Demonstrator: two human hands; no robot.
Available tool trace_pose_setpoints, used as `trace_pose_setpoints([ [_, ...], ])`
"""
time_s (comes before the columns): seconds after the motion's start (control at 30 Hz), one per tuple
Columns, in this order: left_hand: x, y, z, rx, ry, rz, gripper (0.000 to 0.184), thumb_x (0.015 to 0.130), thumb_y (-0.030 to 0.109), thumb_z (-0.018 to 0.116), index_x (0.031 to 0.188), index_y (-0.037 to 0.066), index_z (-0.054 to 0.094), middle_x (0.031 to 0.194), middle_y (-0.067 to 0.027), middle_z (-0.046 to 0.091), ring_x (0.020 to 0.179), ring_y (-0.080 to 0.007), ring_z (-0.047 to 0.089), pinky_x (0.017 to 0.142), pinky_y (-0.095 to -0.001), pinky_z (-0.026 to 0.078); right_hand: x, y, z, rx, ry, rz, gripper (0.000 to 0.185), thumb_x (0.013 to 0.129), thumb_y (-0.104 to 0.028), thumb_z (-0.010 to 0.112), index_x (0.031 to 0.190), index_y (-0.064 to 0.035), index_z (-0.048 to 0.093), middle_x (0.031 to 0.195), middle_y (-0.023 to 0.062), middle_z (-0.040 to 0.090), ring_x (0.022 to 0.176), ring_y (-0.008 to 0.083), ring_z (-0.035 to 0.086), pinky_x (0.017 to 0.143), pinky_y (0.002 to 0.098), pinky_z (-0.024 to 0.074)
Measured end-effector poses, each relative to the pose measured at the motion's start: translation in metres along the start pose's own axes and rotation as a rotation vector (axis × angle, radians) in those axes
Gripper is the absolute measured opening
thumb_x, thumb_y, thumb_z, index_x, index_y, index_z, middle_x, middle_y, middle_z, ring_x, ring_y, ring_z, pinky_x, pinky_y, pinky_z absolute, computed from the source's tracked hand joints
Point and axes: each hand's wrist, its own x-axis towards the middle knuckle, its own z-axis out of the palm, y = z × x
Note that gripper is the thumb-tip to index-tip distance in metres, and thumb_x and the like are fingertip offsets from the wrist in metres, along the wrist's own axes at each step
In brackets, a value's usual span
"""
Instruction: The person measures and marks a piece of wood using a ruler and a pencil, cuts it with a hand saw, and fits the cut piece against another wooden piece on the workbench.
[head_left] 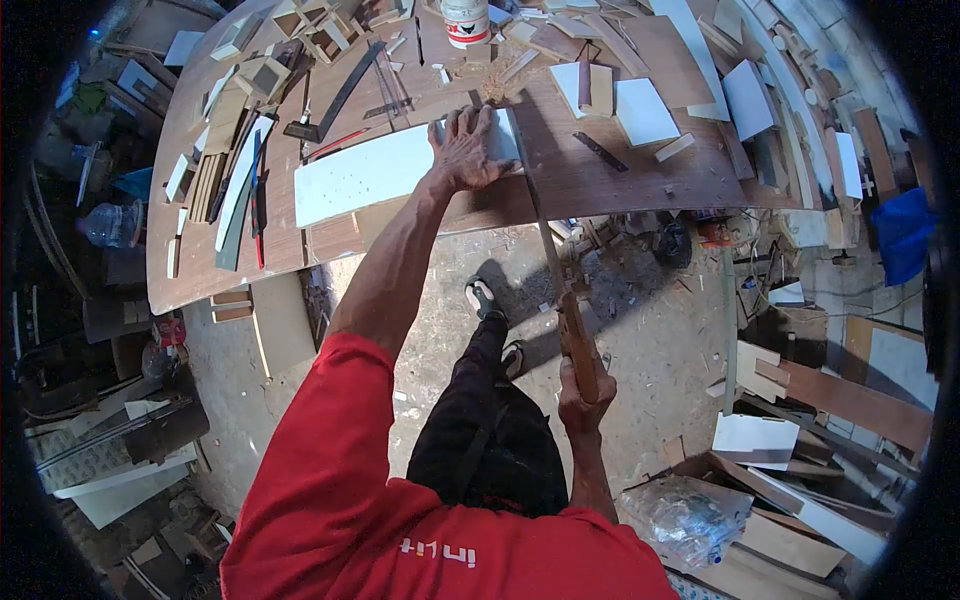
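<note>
My left hand [463, 150] lies with spread fingers on the right part of a long white board [365, 178], pressing on its face near the end. The board rests along the front edge of the wooden table, slightly slanted. My right hand [585, 392] is closed round the wooden handle of a handsaw [572, 325]. The saw's narrow blade reaches forward and up to the right end of the board, just right of my left hand. Whether its teeth are in a cut I cannot tell.
On the brown table [640, 185] lie a try square [302, 130], a dark ruler-like strip [600, 152], white offcuts [643, 110] and a white tub [466, 22]. Wood scraps and a clear plastic bag [690, 515] crowd the floor at right. My feet stand below the table edge.
</note>
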Motion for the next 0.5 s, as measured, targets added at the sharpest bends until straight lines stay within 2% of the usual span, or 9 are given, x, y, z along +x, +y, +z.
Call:
trace_pose_setpoints([
  [0.07, 0.005, -0.008, 0.008, 0.068, -0.014, 0.019, 0.118, 0.065, 0.077, 0.062, 0.153, 0.017, 0.010, 0.152, -0.0211, 0.018, 0.141, -0.0437, 0.013, 0.107, -0.0669, 0.005, -0.002, 0.002, 0.001, -0.035, 0.002, 0.019, 0.041, 0.085, -0.005, 0.058, 0.124, 0.0049, 0.058, 0.077, 0.0167, 0.066, 0.064, 0.0139, 0.062, 0.056, 0.0298, 0.0476],
  [0.1, 0.004, -0.007, 0.007, 0.066, -0.015, 0.017, 0.118, 0.065, 0.077, 0.062, 0.153, 0.017, 0.010, 0.152, -0.0211, 0.018, 0.141, -0.0437, 0.013, 0.107, -0.0669, 0.005, -0.001, 0.002, 0.003, -0.037, 0.000, 0.020, 0.041, 0.085, -0.005, 0.058, 0.124, 0.0049, 0.058, 0.077, 0.0167, 0.066, 0.064, 0.0139, 0.062, 0.056, 0.0298, 0.0476],
  [0.2, 0.003, -0.003, 0.004, 0.013, -0.021, -0.004, 0.115, 0.067, 0.073, 0.063, 0.153, 0.017, 0.010, 0.152, -0.0212, 0.019, 0.141, -0.0443, 0.014, 0.107, -0.0669, 0.005, 0.007, 0.007, 0.008, 0.014, 0.015, 0.010, 0.041, 0.085, -0.005, 0.058, 0.126, 0.0034, 0.057, 0.080, 0.0178, 0.067, 0.067, 0.0140, 0.064, 0.056, 0.0301, 0.0478],
  [0.3, 0.003, -0.001, 0.000, 0.008, -0.020, 0.000, 0.112, 0.068, 0.069, 0.064, 0.152, 0.017, 0.012, 0.152, -0.0212, 0.019, 0.140, -0.0448, 0.015, 0.107, -0.0672, 0.005, 0.014, 0.008, 0.010, -0.021, -0.054, 0.093, 0.042, 0.085, -0.004, 0.057, 0.126, 0.0026, 0.057, 0.085, 0.0189, 0.069, 0.069, 0.0133, 0.064, 0.058, 0.0301, 0.0486],
  [0.37, 0.003, -0.003, 0.002, 0.034, -0.018, 0.012, 0.108, 0.069, 0.061, 0.065, 0.152, 0.017, 0.013, 0.151, -0.0210, 0.021, 0.140, -0.0448, 0.015, 0.107, -0.0675, 0.005, 0.009, 0.004, 0.010, 0.059, 0.020, -0.022, 0.042, 0.085, -0.004, 0.058, 0.125, 0.0036, 0.057, 0.073, 0.0136, 0.064, 0.061, 0.0097, 0.058, 0.053, 0.0285, 0.0458],
  [0.5, -0.001, 0.001, -0.001, -0.010, -0.009, 0.000, 0.105, 0.067, 0.053, 0.065, 0.152, 0.018, 0.015, 0.150, -0.0205, 0.022, 0.140, -0.0444, 0.016, 0.107, -0.0678, 0.006, 0.014, 0.015, 0.011, -0.045, 0.057, -0.147, 0.040, 0.084, -0.004, 0.058, 0.124, 0.0041, 0.058, 0.070, 0.0097, 0.061, 0.059, 0.0082, 0.053, 0.052, 0.0283, 0.0444],
])
